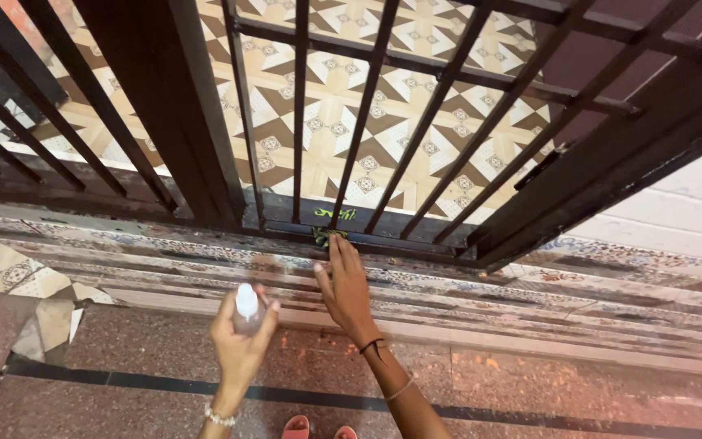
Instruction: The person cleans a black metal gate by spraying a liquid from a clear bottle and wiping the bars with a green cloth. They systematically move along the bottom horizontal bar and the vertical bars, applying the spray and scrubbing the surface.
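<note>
My left hand (239,341) holds a small clear spray bottle (247,307) with a white top, raised upright below the gate. My right hand (343,286) reaches forward with flat fingers, its fingertips pressing a small green cloth (327,236) against the bottom rail of a dark metal gate (367,122). A green mark (335,214) shows on the rail just above the cloth. A black band and a thin bracelet sit on my right wrist, and a beaded bracelet on the left.
The gate's vertical bars stand over a patterned brown and cream tile floor (343,106). A tiled threshold step (530,284) runs across below the gate. A white wall (692,203) is on the right. The toes of red sandals (312,428) show at the bottom edge.
</note>
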